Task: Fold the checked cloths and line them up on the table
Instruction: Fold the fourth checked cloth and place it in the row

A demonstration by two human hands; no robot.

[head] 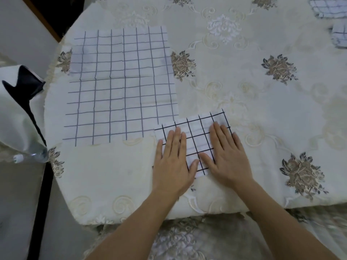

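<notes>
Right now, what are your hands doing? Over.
Left hand, right hand flat, pressing folded cloth. Unfolded cloth waits alongside. Nothing blocking.

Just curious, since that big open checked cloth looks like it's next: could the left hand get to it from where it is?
Probably yes. The left hand lies flat on the folded cloth, right beside the big open cloth, and nothing lies between them.

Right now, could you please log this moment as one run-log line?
step: pressing fold flat | hands: left hand, right hand open, palms down on folded checked cloth | pending: unfolded checked cloth
</notes>
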